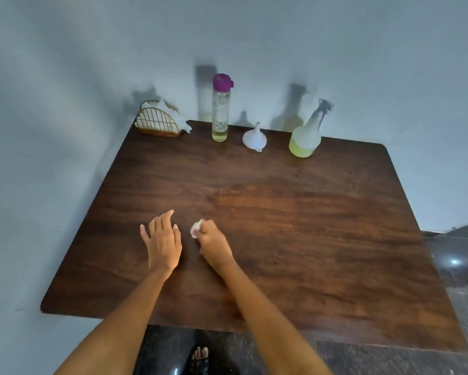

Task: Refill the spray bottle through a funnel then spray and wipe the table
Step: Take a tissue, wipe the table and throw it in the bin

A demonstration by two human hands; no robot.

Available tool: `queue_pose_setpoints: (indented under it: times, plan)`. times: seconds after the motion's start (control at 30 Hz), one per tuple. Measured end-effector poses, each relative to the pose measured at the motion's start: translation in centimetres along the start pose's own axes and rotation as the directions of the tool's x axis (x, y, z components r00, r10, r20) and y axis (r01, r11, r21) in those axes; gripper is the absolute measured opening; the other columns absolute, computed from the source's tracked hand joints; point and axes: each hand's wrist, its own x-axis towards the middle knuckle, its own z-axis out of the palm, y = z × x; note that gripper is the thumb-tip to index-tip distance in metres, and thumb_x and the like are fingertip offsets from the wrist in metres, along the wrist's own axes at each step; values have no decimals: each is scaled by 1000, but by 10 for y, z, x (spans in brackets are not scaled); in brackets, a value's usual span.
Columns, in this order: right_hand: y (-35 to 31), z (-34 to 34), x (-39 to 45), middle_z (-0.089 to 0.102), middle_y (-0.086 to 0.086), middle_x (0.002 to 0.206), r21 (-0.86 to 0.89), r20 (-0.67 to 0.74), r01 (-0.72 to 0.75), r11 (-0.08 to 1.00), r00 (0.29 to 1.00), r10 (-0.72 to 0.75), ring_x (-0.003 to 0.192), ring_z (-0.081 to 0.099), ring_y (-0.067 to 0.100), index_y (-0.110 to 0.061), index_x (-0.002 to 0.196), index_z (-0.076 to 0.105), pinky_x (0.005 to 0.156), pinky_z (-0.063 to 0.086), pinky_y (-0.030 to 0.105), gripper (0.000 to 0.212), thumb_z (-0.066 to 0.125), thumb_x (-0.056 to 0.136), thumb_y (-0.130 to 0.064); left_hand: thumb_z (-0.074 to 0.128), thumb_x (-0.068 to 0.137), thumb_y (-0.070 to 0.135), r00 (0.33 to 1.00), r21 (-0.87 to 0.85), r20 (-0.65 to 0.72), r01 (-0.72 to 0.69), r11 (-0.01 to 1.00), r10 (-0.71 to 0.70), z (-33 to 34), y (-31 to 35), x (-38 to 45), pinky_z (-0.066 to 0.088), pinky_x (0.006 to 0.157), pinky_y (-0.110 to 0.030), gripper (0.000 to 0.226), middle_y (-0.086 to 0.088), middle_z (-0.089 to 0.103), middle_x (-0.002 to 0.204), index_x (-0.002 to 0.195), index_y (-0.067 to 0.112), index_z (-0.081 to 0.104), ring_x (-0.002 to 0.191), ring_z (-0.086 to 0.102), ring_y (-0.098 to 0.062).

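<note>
two hands over the table [308, 239]: right hand [213, 240] clutches a crumpled white tissue [195, 229]; left hand [162, 239] flat, released.

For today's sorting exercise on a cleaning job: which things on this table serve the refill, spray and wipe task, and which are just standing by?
Belonging to the job:
spray bottle, part full of yellow-green liquid
funnel, lying beside it
refill bottle with purple cap
crumpled tissue, gripped in the right hand
table

Standing by:
wire napkin holder, holding spare tissues
left hand, open
</note>
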Motion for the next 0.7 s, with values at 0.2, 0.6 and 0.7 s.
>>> queue_pose_setpoints:
  times: [0.2,0.6,0.7]
  plan:
    - [71,-62,76,53,13,114,24,-329,-460,888,835,442,110,50,27,-7,102,65,93,45,35,31,45,82,6,52,92,9,1000,9,-15,-20,1000,20,5,-19,31,25,107,-61,34,-15,61,114,125,7,53,114,55,-33]
    - [11,-24,88,52,14,118,-24,-213,-194,981,959,184,111,48,27,-4,105,60,93,41,33,22,45,89,-3,50,92,8,999,-38,39,-25,999,26,18,-3,47,20,110,-60,35,-18,58,119,128,6,51,118,51,-35]
    - [89,-81,66,56,2,102,-104,-412,-425,899,841,350,97,54,18,-12,90,64,80,37,24,17,48,86,-10,51,92,7,999,-26,36,-38,999,39,22,-4,47,20,109,-62,35,-20,58,118,126,4,52,116,52,-38]
